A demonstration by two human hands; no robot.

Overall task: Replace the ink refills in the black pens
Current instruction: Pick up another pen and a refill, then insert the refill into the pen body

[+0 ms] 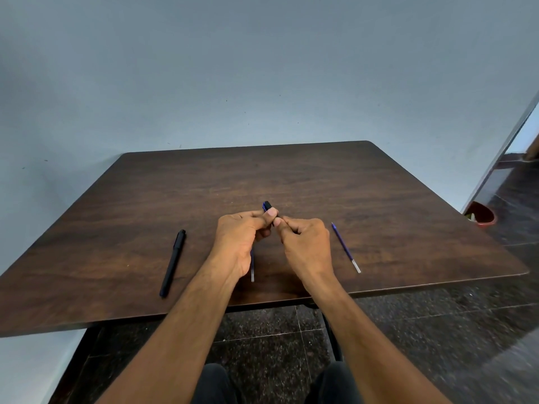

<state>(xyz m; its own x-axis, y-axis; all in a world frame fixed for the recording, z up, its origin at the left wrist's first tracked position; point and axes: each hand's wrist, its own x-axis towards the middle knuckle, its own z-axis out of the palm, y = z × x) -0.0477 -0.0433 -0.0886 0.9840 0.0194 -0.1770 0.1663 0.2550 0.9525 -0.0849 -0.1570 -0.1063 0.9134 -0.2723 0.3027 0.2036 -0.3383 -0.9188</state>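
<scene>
Pen [267,206], black, held above centre of dark wood table [379,199]; left hand [237,240] and right hand [306,243] both grip it, fingers curled. 2nd black pen [173,263] lies left; blue refill [346,247] right. Grey wall bkgd, dark tiled floor [437,330].

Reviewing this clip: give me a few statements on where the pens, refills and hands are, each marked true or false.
1. Both hands grip one black pen part. True.
2. A whole black pen lies right of the hands. False: it lies to their left.
3. A blue refill lies on the table right of the right hand. True.
4. The left hand rests flat on the table. False: its fingers curl round the pen part.
</scene>
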